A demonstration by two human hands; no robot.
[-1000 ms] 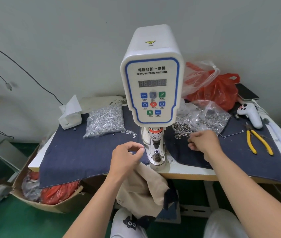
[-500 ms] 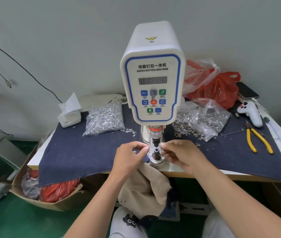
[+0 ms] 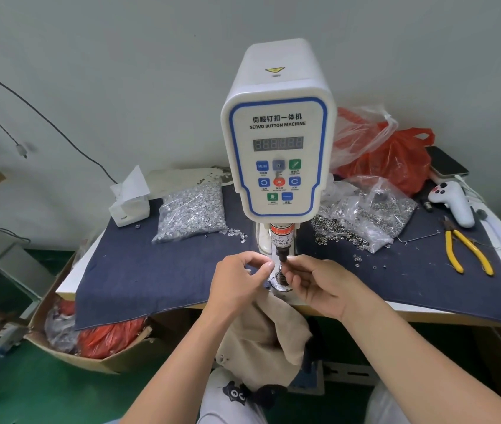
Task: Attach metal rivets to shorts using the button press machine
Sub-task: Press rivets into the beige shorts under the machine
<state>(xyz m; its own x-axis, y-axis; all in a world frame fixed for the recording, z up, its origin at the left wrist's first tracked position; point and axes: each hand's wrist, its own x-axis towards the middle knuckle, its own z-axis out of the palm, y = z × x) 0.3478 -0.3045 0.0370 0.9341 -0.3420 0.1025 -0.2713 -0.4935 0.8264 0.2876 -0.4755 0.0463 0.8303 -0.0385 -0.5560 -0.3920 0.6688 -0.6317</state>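
Both our hands pinch at the die [image 3: 280,275]: left hand [image 3: 237,284], right hand [image 3: 319,284]; contents too small to tell. Shorts [image 3: 264,338] hang below. We should seat the rivet squarely, fingers clear of the press [image 3: 278,154].

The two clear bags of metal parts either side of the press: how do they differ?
The left bag is plump, mostly closed, holding pale silvery pieces, few spilled. The right bag is crumpled and open, holding darker ring-shaped pieces, many scattered onto the navy cloth. Both are clear plastic lying on that cloth.
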